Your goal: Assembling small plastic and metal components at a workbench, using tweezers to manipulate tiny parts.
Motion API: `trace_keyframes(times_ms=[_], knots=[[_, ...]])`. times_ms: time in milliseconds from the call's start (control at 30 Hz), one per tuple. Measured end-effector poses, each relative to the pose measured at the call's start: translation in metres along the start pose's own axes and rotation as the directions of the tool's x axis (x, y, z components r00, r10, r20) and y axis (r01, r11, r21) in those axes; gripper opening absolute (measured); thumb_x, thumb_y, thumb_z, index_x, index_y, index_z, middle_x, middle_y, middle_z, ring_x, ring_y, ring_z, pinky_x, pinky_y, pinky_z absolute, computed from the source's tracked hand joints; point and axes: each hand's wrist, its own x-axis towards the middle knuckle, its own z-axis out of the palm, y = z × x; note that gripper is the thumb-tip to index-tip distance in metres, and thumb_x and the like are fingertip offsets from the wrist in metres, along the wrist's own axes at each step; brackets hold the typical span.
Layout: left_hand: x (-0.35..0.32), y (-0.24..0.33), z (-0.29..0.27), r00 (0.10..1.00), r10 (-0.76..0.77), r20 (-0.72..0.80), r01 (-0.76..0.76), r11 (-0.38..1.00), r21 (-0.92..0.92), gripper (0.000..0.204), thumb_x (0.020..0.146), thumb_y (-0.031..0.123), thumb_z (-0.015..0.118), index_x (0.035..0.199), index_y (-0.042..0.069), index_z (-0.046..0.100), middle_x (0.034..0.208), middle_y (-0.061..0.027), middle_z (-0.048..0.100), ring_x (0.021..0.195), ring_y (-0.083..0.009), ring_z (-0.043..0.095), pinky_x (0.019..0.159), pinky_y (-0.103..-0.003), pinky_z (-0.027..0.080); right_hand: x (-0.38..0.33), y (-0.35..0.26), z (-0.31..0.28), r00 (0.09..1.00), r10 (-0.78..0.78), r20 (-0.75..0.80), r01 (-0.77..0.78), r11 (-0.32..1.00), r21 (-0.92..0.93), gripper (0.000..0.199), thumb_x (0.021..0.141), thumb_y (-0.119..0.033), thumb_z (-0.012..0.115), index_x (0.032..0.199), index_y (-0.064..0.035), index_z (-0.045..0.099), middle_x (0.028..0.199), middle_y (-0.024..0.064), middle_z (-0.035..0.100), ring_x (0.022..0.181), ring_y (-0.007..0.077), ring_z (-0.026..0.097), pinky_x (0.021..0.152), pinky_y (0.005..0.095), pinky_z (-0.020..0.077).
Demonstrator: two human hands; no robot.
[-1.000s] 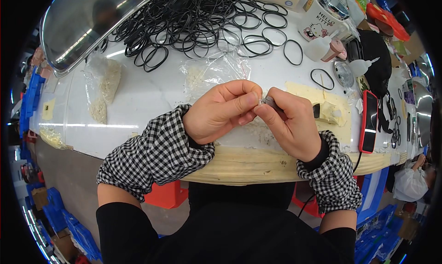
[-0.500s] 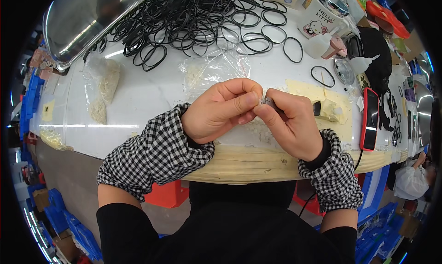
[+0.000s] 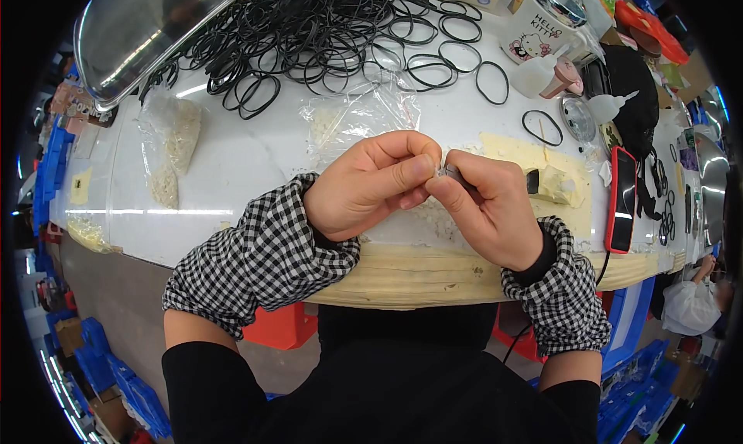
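Observation:
My left hand [image 3: 371,187] and my right hand [image 3: 499,208] meet over the near part of the table, both closed in a pinch. Between the fingertips of the left is a tiny pale piece [image 3: 442,168], its kind too small to tell. A small grey, metal-looking piece [image 3: 458,176] shows between the thumb and bent forefinger of the right, mostly hidden by the fingers. Small pale bits [image 3: 443,226] lie scattered on the table below the hands. Just beyond the hands rests a clear plastic bag [image 3: 364,119] with some pale bits in it.
A pile of black rubber rings [image 3: 309,37] spreads across the far side, beside a shiny metal tray [image 3: 155,37]. To the left lies a bag of pale bits [image 3: 184,138]. At the right are a red-cased phone [image 3: 621,200], a squeeze bottle [image 3: 534,78] and a white cup [image 3: 534,37].

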Motion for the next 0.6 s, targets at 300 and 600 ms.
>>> trace_keyframes(times_ms=[300,600], knots=[[0.0007,-0.0009,0.0002,1.000,0.005,-0.015,-0.004,1.000,0.011,0.014,0.095,0.018,0.051,0.097,0.005,0.055,0.083,0.0031,0.050,0.072,-0.0052,0.045,0.067,-0.019,0.040,-0.0003,-0.0016,-0.0031,0.999,0.017,0.032,-0.016,1.000,-0.017,0.033,0.087,-0.026,0.063,0.067,-0.0016,0.053,0.050,0.0079,0.042,0.042,0.0166,0.038,0.042,0.0292,0.0303],[-0.0009,0.0007,0.0017,1.000,0.010,0.002,-0.010,1.000,-0.008,0.014,0.095,0.019,0.051,0.097,0.005,0.055,0.083,0.0031,0.050,0.072,-0.0051,0.044,0.068,-0.019,0.039,0.0009,-0.0041,-0.0019,1.000,0.019,0.018,-0.019,1.000,0.014,0.031,0.086,-0.026,0.064,0.070,-0.0014,0.054,0.051,0.0072,0.045,0.044,0.0164,0.041,0.043,0.0289,0.0319]])
